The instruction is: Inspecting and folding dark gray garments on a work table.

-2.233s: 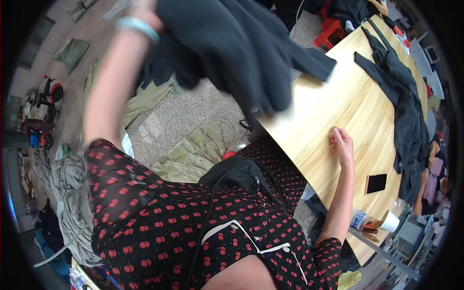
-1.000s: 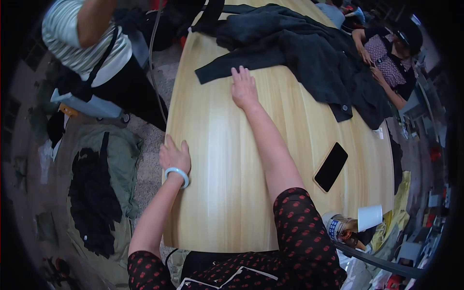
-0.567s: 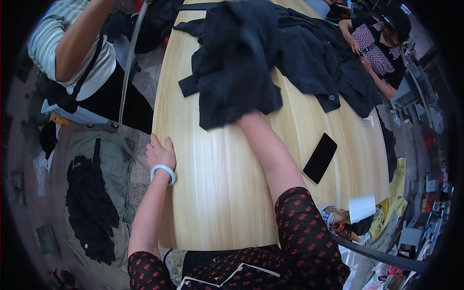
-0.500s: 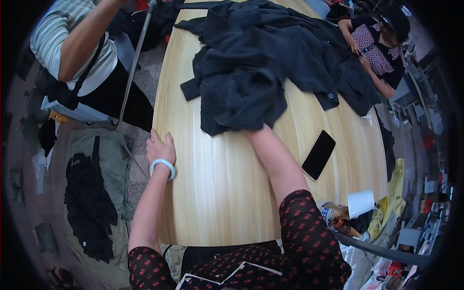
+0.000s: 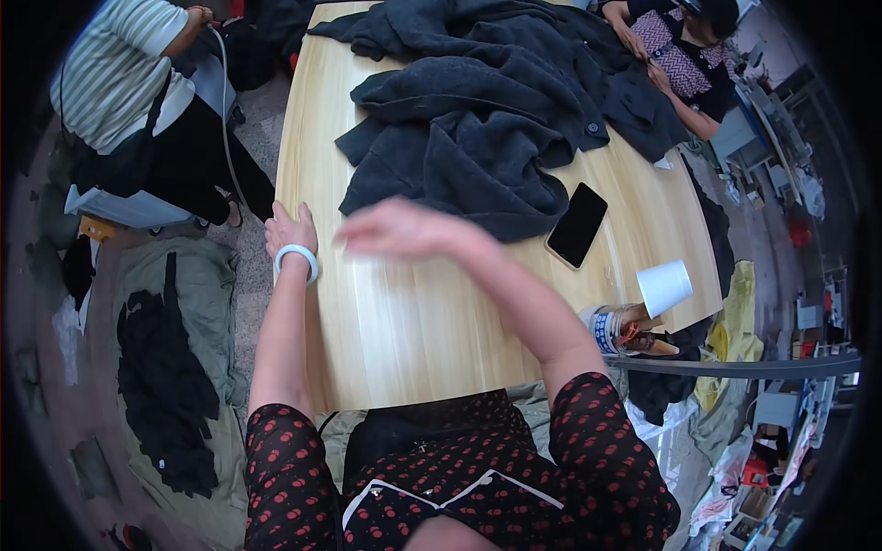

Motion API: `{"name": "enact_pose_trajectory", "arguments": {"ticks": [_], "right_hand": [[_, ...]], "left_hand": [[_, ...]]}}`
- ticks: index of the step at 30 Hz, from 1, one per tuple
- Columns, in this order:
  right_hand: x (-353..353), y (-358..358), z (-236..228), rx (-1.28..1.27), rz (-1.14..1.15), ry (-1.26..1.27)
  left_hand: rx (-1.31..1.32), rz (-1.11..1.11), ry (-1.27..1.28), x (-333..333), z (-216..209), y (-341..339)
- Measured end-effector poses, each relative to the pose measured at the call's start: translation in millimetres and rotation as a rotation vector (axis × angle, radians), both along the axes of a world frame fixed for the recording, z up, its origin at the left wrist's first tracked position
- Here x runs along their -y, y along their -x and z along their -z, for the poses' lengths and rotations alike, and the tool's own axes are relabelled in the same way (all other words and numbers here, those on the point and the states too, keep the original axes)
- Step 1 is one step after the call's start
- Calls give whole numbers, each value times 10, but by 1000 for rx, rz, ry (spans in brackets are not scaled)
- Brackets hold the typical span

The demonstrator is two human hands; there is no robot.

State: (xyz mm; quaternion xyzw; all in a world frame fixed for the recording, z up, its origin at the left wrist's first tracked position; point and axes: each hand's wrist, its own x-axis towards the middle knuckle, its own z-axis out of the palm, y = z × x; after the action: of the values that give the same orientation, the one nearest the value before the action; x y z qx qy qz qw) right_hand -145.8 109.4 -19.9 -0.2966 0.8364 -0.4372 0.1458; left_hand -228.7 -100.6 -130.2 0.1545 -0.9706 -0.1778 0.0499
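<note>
My left hand (image 5: 291, 230) rests on the left edge of the wooden table (image 5: 413, 340), fingers stretched out, a pale bangle (image 5: 311, 263) on its wrist. Heaped over the far half of the table is a dark garment (image 5: 478, 165) with buttons, rumpled in thick folds. My right hand (image 5: 395, 228) is over the table just on the near side of those folds, pointing left toward my left hand. Motion smears its fingers, so their grip does not show. A black-screened phone (image 5: 577, 226) lies to the right, close to the garment's near edge.
A white cup (image 5: 663, 287) and a clear jar (image 5: 606, 328) of tools are at the table's right edge. One person (image 5: 680, 55) sits far right, hands near the garment. Another person (image 5: 129, 83) stands left, holding a hose. Dark cloth (image 5: 165, 386) lies on the floor at left.
My right hand has come out from under the garment and moved left and nearer. The garment's near part has settled into folds. The person at left has lowered the arm.
</note>
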Motion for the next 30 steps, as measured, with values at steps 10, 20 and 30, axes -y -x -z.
{"name": "enact_pose_trajectory", "arguments": {"ticks": [10, 20, 30], "right_hand": [[-2044, 699, 392, -397, 1291, -495], [-2324, 893, -69, -756, 1355, -239], [-568, 315, -1363, -612, 470, 178]], "left_hand": [[-35, 5, -49, -27, 4, 39], [-9, 22, -85, -103, -44, 47], [-56, 32, -71, -5, 18, 11]]}}
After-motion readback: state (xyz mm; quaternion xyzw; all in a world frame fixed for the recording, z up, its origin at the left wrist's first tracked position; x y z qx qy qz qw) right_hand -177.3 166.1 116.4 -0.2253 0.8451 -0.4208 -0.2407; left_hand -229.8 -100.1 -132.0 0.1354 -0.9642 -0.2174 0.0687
